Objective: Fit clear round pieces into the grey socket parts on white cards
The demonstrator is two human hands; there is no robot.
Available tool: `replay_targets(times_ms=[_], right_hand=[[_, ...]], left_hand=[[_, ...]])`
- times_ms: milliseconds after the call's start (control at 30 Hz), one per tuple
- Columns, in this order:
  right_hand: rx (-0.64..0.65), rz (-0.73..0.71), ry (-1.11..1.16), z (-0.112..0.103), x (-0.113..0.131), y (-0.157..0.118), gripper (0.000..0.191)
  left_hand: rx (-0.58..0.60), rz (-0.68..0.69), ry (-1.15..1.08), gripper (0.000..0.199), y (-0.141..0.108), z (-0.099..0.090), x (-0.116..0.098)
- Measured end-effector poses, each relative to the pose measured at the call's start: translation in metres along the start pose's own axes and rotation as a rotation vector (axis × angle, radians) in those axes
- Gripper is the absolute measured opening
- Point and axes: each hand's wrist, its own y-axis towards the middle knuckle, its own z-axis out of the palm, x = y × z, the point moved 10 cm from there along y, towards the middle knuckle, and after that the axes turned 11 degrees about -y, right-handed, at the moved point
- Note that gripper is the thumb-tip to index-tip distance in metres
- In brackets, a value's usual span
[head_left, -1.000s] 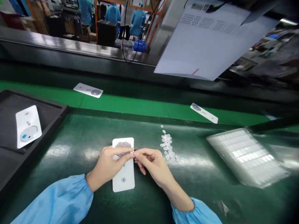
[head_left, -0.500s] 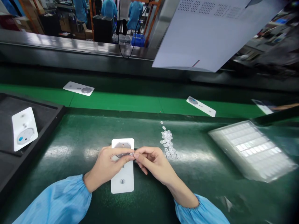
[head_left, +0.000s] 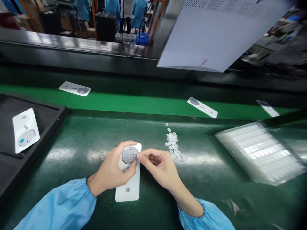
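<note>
A white rectangular panel (head_left: 131,187) with a grey round disc (head_left: 129,154) at its far end lies in front of me, slightly turned. My left hand (head_left: 115,169) grips the panel's far part from the left, thumb and forefinger curved around the grey disc. My right hand (head_left: 159,166) pinches a small clear round piece (head_left: 135,155) at the disc's right edge; its outline is partly covered by the fingertips. Just beyond my right hand, a pile of small clear round pieces (head_left: 172,142) lies loose on the dark green worktop (head_left: 96,134).
At left, a black tray (head_left: 51,127) holds another white panel (head_left: 26,131). More panels (head_left: 74,88) (head_left: 202,107) lie on the green belt (head_left: 120,101) behind. A clear-covered case of white pieces (head_left: 261,153) stands right. Overhead hangs a white box (head_left: 199,38). People in blue sit far back.
My left thumb and forefinger have parted from the small piece and spread around the grey disc. The right hand has brought the piece onto the disc's edge. Panels on the belt have shifted left.
</note>
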Motion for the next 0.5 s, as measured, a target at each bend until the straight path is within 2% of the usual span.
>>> replay_targets(times_ms=[500], right_hand=[[-0.039, 0.03, -0.011, 0.005, -0.0034, -0.0046, 0.04]], left_hand=[[0.006, -0.044, -0.127, 0.079, -0.0005, 0.0017, 0.001]])
